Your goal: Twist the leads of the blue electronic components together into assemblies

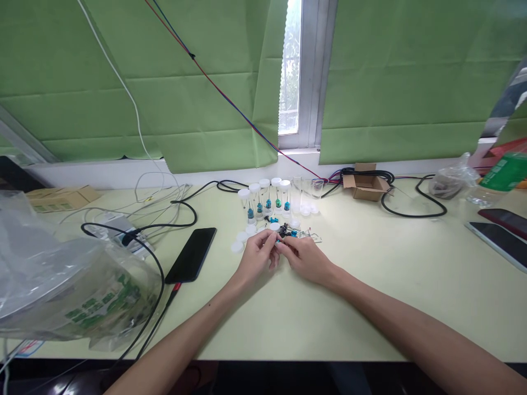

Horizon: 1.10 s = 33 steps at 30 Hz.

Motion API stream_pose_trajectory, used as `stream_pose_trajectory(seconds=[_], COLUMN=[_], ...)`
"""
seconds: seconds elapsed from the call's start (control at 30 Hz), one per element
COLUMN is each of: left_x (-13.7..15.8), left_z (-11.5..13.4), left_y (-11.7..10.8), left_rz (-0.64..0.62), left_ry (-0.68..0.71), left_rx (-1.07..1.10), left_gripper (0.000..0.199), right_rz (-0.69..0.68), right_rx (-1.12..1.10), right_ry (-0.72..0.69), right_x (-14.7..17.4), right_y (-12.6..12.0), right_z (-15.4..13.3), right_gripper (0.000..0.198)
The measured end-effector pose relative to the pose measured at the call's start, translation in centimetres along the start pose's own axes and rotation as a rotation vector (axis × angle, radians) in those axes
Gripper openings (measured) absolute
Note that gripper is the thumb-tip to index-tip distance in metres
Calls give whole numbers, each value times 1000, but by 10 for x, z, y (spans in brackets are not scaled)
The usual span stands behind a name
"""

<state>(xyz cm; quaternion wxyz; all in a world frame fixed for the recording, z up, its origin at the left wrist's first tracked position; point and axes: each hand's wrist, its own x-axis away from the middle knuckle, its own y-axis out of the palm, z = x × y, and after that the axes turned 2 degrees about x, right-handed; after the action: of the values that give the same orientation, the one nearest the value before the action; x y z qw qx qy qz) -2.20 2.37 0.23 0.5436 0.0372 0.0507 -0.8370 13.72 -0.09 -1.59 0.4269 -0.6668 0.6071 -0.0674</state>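
My left hand (259,252) and my right hand (309,259) meet above the table with their fingertips pinched together. Between them shows a bit of a small blue part (279,240), mostly covered by the fingers; its kind is too small to make out. Just beyond lie loose pieces: a blue piece (293,233), black pieces (284,229) and thin metal rods (315,237). Behind these, several clear tubes with white caps (268,197) stand upright with blue or green pieces inside. Loose white caps (237,247) lie by my left hand.
Uncapped clear tubes (307,192) stand behind on the right, near an open cardboard box (366,186) and black cables (432,211). A black phone (191,255) and a plastic-bagged bowl (82,285) are at left. More phones (500,244) and a bottle (498,178) sit at right.
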Motion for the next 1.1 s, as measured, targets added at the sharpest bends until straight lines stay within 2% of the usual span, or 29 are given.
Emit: stream_pose_trajectory(seconds=[1.1], left_x=[-1], left_z=[2], left_y=[0], left_rz=[-13], left_ry=[-13], left_rx=[-4], left_gripper=[30], right_rz=[-17], right_rx=[-15], right_ry=[8], right_x=[-1], right_y=[-2], right_z=[-1], right_gripper=[33])
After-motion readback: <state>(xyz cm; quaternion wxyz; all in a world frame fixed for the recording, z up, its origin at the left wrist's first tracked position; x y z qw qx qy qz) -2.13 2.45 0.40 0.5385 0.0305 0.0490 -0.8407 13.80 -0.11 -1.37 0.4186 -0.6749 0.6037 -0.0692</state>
